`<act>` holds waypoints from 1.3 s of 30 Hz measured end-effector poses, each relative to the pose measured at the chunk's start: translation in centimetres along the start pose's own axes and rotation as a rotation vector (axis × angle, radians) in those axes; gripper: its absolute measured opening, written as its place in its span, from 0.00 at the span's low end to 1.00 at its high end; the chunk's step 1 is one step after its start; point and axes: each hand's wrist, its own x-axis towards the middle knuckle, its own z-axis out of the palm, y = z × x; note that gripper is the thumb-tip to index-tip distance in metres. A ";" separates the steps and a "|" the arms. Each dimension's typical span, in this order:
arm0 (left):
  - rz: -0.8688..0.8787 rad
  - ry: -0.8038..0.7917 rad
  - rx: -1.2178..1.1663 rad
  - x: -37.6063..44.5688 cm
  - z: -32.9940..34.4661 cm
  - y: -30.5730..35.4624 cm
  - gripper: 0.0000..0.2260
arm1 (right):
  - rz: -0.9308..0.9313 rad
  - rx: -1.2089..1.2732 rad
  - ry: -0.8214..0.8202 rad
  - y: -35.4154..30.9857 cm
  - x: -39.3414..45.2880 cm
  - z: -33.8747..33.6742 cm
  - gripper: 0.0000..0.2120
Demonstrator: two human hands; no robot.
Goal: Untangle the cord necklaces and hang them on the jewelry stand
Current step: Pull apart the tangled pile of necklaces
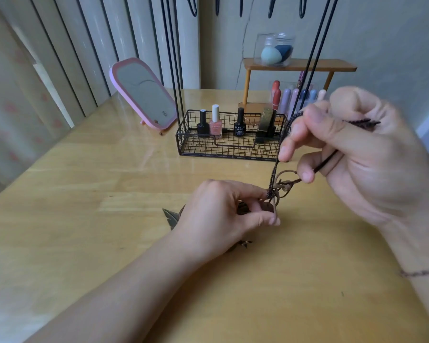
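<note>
Wooden bench (84, 219) carries all items. The left hand (223, 214) rests low on the bench, thumb and fingers pinching the knotted part of the cord necklaces (274, 186). The right hand (352, 149) is raised above and to the right, fingers curled and pinching a dark braided cord (285, 134) that runs down to the knot; a thinner strand passes under its lower fingers. Brown loops sit between the two hands. A feather-shaped pendant (171, 217) lies on the bench just left of the left hand; a second small metal piece (244, 243) shows beneath that wrist.

Jewelry stand (176, 70): black upright rods rise from a wire basket (183, 142) at the base, with hooks (192, 7) along the top edge of view. No cord is seen on the visible hooks.

Basket contents: two black nail polish bottles, one pink nail polish bottle (216, 127) with a white cap, and a dark gold-capped bottle (266, 127), all upright.

Behind it, a small wooden shelf (300, 65) bears a clear jar (275, 49) holding makeup sponges, pale green and blue. Below the shelf, a clear holder contains upright lipstick-like tubes (292, 97). A pink-framed mirror (141, 92) stands tilted at left.
</note>
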 end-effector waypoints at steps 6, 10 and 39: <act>-0.082 0.080 -0.063 0.0 0.2 -0.3 0.07 | -0.015 0.157 -0.088 0.4 -0.1 -0.2 0.20; -0.035 0.078 0.029 0.0 0.1 -0.4 0.04 | 0.023 0.196 -0.020 0.5 -0.1 -0.8 0.20; -0.109 0.092 -1.215 1.0 -2.2 -0.5 0.05 | 0.053 0.056 0.037 1.9 -1.8 -4.7 0.23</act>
